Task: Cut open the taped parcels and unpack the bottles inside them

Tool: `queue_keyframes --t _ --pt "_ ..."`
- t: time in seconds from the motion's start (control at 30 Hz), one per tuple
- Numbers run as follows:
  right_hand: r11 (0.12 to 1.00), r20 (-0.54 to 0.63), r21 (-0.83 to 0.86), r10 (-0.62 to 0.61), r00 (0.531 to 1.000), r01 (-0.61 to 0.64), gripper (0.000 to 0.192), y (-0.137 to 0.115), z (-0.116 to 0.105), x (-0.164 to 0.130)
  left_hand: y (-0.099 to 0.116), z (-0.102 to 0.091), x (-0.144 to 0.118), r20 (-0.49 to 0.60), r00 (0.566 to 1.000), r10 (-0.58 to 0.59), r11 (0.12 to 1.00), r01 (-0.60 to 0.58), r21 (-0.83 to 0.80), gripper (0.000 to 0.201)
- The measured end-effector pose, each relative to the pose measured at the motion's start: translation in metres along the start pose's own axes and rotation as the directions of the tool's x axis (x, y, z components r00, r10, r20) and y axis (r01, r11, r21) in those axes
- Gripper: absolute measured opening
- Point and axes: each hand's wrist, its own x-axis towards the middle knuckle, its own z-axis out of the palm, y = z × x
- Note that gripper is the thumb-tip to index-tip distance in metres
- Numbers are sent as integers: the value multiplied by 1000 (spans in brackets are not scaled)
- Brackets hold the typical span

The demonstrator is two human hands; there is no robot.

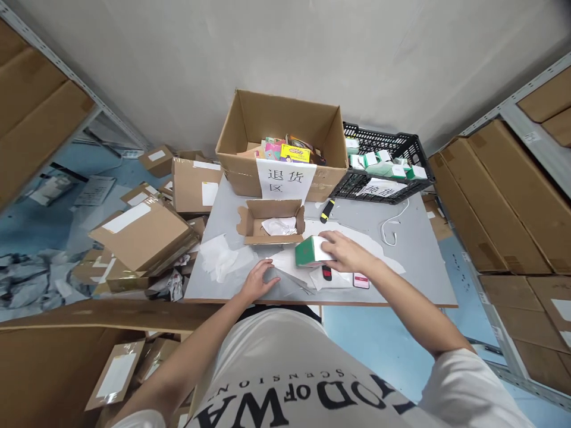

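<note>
My right hand (341, 251) grips a small green and white box (308, 252) from its right side, over the papers in the middle of the table. My left hand (259, 280) is open near the table's front edge, fingers apart beside some sheets of paper (285, 264). An open cardboard carton (270, 239) with crumpled white paper (280, 226) inside stands just behind the green and white box. Close to my right hand lie a small red and black object (327, 273) and a phone-like device (361, 280).
A large cardboard box (241, 166) with colourful packages stands at the back. Right of it, a black plastic crate (383, 189) holds several green and white boxes. A black and yellow cutter (327, 211) and a white cable (389, 226) lie on the table (428, 267). Cartons (143, 235) crowd the left.
</note>
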Motion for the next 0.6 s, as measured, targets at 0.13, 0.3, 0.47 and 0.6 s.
queue_keyframes --t 0.13,0.3,0.47,0.6 --pt "998 -131 -34 55 990 -60 16 17 -67 -34 2 3 0 19 1000 -8 1000 8 9 29" --pt "955 -412 -177 149 899 -240 32 57 -169 -80 9 -2 6 24 998 63 996 -64 66 27" --pt "729 -622 -241 391 678 -641 52 118 -257 -72 24 -29 30 -13 972 233 939 -222 263 30" --pt "506 -639 -153 605 476 -849 71 180 -290 -18 34 -54 63 -7 952 307 874 -279 399 40"
